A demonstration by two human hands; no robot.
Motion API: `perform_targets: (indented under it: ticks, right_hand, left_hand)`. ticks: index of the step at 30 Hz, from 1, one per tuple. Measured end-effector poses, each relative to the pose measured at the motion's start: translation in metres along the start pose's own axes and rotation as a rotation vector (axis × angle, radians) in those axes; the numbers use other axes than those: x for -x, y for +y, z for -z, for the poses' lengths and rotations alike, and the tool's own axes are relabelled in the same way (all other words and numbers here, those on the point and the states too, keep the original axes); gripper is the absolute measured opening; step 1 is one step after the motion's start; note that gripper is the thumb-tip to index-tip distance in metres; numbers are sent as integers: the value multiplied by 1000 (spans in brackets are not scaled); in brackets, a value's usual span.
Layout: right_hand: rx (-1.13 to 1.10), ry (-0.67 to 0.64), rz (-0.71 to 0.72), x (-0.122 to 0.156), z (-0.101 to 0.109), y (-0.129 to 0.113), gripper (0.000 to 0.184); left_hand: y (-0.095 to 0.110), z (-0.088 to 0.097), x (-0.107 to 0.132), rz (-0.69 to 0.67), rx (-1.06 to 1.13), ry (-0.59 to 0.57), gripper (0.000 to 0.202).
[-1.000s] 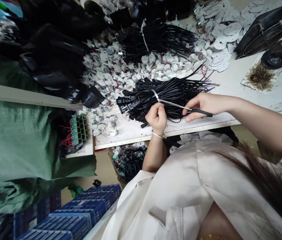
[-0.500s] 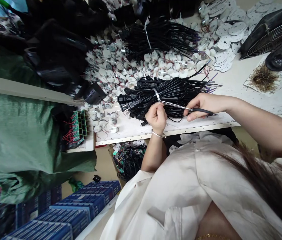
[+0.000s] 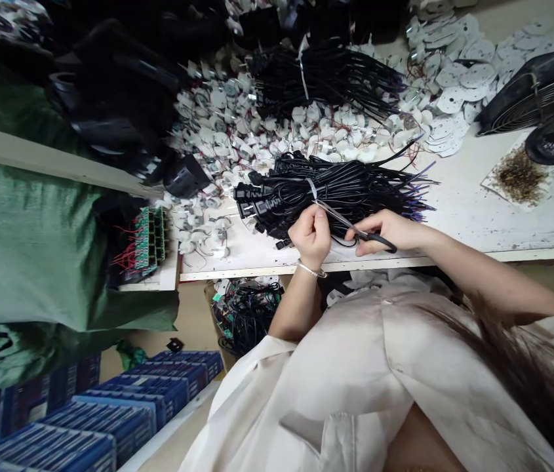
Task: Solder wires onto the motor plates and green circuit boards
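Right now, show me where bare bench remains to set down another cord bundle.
Bare white bench top shows between the black power-cord bundle and the brown clippings on their white sheet; a smaller patch lies below the plugs. White wired discs crowd everything beyond the bundle.

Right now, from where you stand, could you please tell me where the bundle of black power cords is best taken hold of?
Take the bundle of black power cords at its waist, by the white band, coming from the table's near edge, as the left hand does. The cords gather tightest there, while the plugs and the wire ends splay.
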State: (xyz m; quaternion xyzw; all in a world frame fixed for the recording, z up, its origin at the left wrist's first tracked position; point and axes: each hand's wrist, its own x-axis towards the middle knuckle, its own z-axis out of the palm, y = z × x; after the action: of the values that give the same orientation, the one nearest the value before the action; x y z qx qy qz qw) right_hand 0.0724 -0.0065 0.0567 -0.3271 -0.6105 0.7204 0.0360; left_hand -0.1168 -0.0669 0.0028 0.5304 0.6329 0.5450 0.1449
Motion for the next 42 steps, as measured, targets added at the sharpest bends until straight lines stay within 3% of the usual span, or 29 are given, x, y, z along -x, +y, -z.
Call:
perform_targets:
  ticks: [8,13,17,22,28,35,39,42]
  right_hand:
    - [137,93,126,-14,-13,-15,66]
    - [511,290,91,-16,-22,-31,53]
    - [653,332,71,-16,-26,-38,50]
    - [488,294,99,-16,-18,-37,56]
    - [158,68,106,-18,-5,-33,62]
    - [407,190,131,-19,-17,-37,54]
    - [191,138,96,-17,-9,-35,56]
    - [96,63,80,-14,-4,-33,59]
  left_hand:
    - [11,4,-8,-268,-194,90,26]
    - [12,4,-11,-323,-233,98,26]
    - [7,5,-9,-328,-194,110,24]
    - [-9,5,-4,-226,-122,118,27]
    - [-17,4,-4,-129,-31,91,34]
    - [-9,4,-9,-205,-58,159,39]
    - [-18,3,-6,-78,47,96,37]
    - [-18,5,-6,-87,38,84,38]
